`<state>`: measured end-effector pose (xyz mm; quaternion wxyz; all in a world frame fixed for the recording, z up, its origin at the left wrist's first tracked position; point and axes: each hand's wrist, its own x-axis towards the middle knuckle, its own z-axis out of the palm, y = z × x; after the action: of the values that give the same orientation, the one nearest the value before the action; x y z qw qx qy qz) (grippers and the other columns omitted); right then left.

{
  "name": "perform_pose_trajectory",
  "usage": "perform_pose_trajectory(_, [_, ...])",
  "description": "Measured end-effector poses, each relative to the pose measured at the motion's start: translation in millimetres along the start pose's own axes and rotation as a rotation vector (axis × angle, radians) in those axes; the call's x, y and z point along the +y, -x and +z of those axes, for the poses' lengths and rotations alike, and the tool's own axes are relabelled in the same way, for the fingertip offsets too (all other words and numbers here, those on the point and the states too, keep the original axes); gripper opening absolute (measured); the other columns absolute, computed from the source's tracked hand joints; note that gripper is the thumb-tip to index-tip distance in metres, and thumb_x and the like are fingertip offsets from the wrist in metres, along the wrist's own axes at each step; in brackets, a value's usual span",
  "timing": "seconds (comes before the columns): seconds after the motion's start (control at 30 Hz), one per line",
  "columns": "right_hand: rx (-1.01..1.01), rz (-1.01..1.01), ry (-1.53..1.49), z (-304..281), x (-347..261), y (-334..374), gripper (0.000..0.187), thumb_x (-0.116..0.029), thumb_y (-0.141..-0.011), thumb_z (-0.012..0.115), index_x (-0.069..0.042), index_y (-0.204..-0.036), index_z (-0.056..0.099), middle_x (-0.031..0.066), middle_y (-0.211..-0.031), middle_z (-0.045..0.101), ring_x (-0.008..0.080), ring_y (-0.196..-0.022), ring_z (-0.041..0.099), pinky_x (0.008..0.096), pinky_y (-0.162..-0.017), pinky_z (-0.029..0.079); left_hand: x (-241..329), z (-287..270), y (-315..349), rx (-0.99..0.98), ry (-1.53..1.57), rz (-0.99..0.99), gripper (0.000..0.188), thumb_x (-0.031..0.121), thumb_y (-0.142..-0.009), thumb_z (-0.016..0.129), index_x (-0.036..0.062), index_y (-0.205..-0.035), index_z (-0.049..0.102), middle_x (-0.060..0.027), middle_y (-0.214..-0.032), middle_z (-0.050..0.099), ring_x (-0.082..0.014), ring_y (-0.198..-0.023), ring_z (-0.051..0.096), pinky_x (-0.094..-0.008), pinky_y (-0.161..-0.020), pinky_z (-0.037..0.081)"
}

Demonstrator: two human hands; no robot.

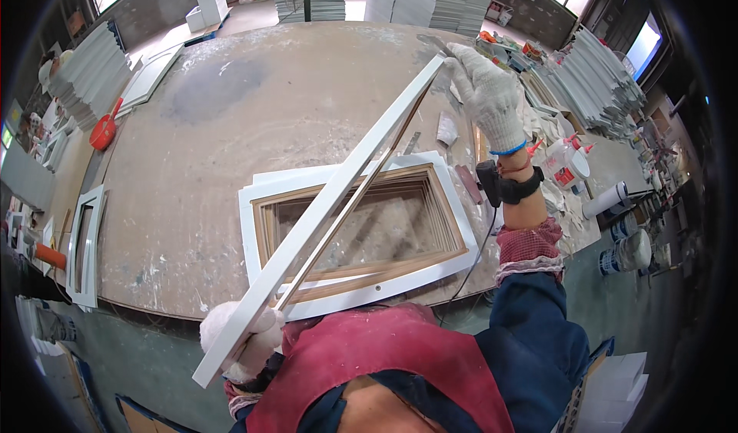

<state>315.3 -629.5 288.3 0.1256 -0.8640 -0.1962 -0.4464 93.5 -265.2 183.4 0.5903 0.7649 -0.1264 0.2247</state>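
One slim white frame (pixel 323 212) held tilted on edge in both hands, above the bench (pixel 192 202).

Its outer side is smooth, plain white and straight, with a thin brown edge showing along the narrow gap to the opposite rail; the long axis runs diagonally, from near the person's body at lower left to the far right, over a stack of white frames (pixel 415 277) with brown inner edges; the left grip (pixel 261 341), gloved, clasps it near its lower end, which juts past the fingers, while the gloved right grip (pixel 486 99) grasps its far end.
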Motion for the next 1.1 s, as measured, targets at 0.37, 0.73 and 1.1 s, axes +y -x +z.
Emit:
perform_pose_trajectory(0.37, [-0.016, -0.244, -0.056, -28.6, -80.4, 20.5, 0.024, -0.022, -0.088, 0.063, -0.005, -0.105, 0.063, 0.0126, -0.077, 0.065, 0.0265, -0.067, 0.066, 0.0344, -0.055, 0.052, -13.7, -6.5, 10.6, -0.072, -0.154, -0.018, 0.010, 0.007, -0.065, 0.074, 0.0058, -0.073, 0.067, -0.0034, -0.060, 0.058, -0.0187, -0.053, 0.060, -0.0286, -0.052, 0.048])
perform_pose_trajectory(0.73, [-0.190, -0.421, -0.357, -66.5, -214.6, 51.8, 0.031, -0.019, -0.079, 0.064, -0.004, -0.106, 0.061, 0.0061, -0.074, 0.060, 0.0203, -0.062, 0.061, 0.0314, -0.052, 0.047, 8.6, 4.7, 2.7, -0.032, 0.419, -0.051, 0.023, 0.012, -0.079, 0.069, -0.0039, -0.095, 0.066, -0.0048, -0.072, 0.063, -0.0127, -0.064, 0.060, -0.0278, -0.058, 0.049])
perform_pose_trajectory(1.1, [-0.267, -0.541, -0.531, -63.2, -252.7, 94.9, 0.039, -0.015, -0.074, 0.072, -0.003, -0.110, 0.061, 0.0032, -0.071, 0.059, 0.0185, -0.059, 0.060, 0.0313, -0.051, 0.046, -21.0, -12.4, -18.0, 0.093, 0.577, -0.165, 0.044, 0.029, -0.093, 0.062, -0.0084, -0.116, 0.057, -0.0117, -0.088, 0.067, -0.0155, -0.075, 0.063, -0.0314, -0.068, 0.053])
